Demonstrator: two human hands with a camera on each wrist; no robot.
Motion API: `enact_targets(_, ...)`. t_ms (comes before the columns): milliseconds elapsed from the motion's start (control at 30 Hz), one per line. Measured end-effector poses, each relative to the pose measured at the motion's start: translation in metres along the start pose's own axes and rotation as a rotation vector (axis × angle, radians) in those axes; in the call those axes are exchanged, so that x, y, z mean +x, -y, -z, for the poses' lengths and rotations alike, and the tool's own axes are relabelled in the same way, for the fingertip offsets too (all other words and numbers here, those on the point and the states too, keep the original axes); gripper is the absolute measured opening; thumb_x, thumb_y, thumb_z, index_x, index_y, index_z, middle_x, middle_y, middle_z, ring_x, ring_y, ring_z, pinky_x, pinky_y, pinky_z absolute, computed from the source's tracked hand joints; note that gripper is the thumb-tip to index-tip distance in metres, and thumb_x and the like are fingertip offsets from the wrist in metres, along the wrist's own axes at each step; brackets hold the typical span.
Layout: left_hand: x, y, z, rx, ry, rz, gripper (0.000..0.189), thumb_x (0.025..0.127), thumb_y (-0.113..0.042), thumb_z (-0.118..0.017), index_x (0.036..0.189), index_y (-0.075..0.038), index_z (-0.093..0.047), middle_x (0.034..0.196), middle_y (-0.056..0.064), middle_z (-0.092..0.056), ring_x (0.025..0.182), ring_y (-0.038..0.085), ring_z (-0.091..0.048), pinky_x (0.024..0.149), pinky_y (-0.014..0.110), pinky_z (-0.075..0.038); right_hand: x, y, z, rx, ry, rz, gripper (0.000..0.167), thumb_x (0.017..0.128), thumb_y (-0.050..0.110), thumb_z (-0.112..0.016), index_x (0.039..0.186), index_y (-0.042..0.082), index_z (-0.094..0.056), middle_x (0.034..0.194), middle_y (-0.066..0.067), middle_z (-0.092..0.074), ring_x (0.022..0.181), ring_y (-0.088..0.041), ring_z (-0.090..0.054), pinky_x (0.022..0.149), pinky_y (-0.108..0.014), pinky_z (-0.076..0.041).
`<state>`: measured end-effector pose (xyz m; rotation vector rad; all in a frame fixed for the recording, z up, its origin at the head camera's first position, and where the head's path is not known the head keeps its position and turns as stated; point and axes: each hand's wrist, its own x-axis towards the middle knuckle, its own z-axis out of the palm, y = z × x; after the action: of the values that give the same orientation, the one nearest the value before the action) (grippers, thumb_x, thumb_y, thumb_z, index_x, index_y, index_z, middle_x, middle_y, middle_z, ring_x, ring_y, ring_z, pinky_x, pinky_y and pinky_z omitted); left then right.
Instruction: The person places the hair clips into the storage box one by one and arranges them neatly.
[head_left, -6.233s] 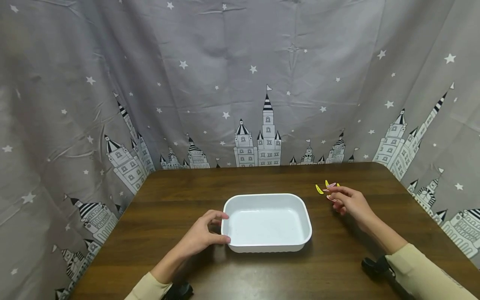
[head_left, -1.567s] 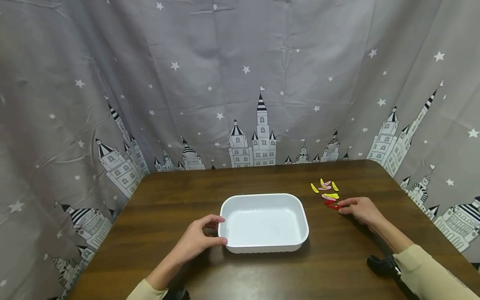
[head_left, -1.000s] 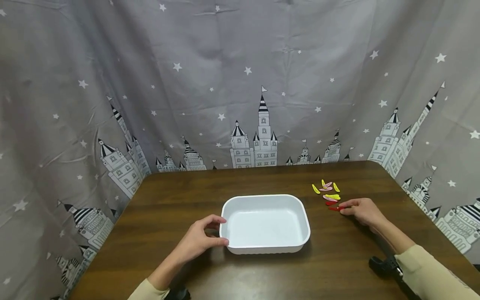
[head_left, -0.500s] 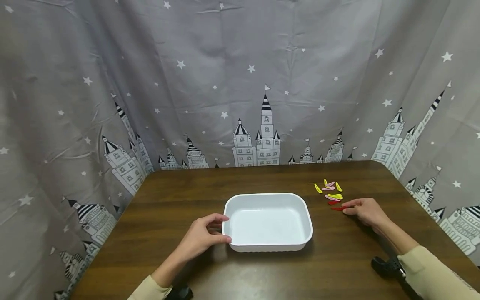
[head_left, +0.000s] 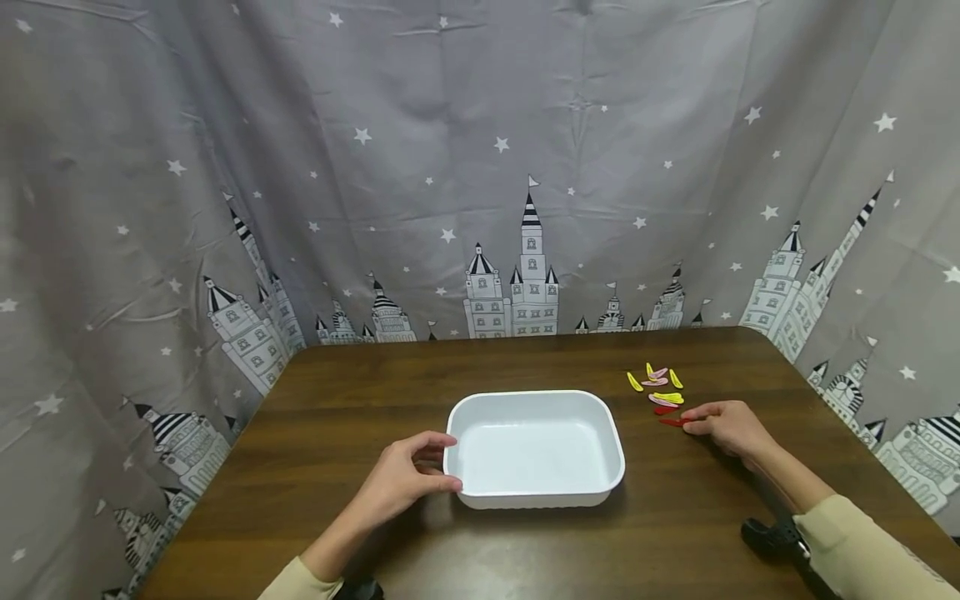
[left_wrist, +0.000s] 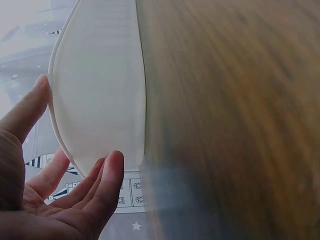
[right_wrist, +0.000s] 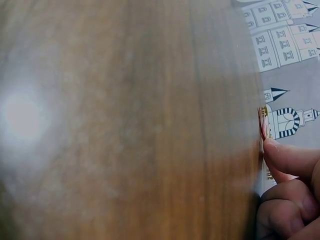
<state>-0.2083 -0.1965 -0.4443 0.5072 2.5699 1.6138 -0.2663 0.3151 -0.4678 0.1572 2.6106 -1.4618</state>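
Observation:
A white rectangular dish (head_left: 536, 402) sits mid-table with a bare inside. My left hand (head_left: 405, 477) holds its left end, thumb at the near corner of the rim and fingers farther back; the left wrist view has the fingers curled against the outer wall (left_wrist: 100, 90). To the right of the dish, my right hand (head_left: 733, 429) pinches a red hair clip (head_left: 671, 422) between thumb and index finger, low over the table. Another red clip (head_left: 663, 410) lies just behind it. Beyond are several yellow clips (head_left: 667, 397) and pink clips (head_left: 655, 382), loosely grouped.
The dark brown wooden table (head_left: 360, 392) has rounded far corners. A grey curtain (head_left: 420, 208) with stars and castles hangs right behind its back edge. Black wrist straps show at both sleeves, the right one (head_left: 776, 537) close over the tabletop.
Over six seconds my right hand has moved from above the clips toward the near right, uncovering more of them, and now pinches a red clip. The left hand has stayed on the dish.

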Motion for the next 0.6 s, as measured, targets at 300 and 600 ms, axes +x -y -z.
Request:
enact_targets(300, 0.0019, 0.0005, -0.0014, -0.008, -0.005, -0.01, 0.056, 0.072, -0.014, -0.091, 0.12, 0.0, -0.065, 0.115, 0.019, -0.069, 0.1, 0.028, -0.071, 0.081, 0.027, -0.058, 0.0011, -0.0022, 0.0021, -0.002, 0.009, -0.002, 0.032, 0.088, 0.018, -0.075, 0.112, -0.003, -0.072, 0.067, 0.005, -0.061, 0.041, -0.007, -0.032, 0.041, -0.026, -0.032)
enact_targets(600, 0.0002, 0.0009, -0.0009, -0.002, -0.023, 0.001, 0.06, 0.071, -0.014, -0.092, 0.122, 0.001, -0.063, 0.116, 0.019, -0.068, 0.101, 0.028, -0.069, 0.084, 0.033, -0.058, -0.0006, 0.0004, -0.0005, -0.012, 0.005, 0.004, 0.034, 0.089, 0.019, -0.076, 0.113, -0.005, -0.072, 0.061, 0.008, -0.055, 0.041, -0.006, -0.031, 0.04, -0.025, -0.031)
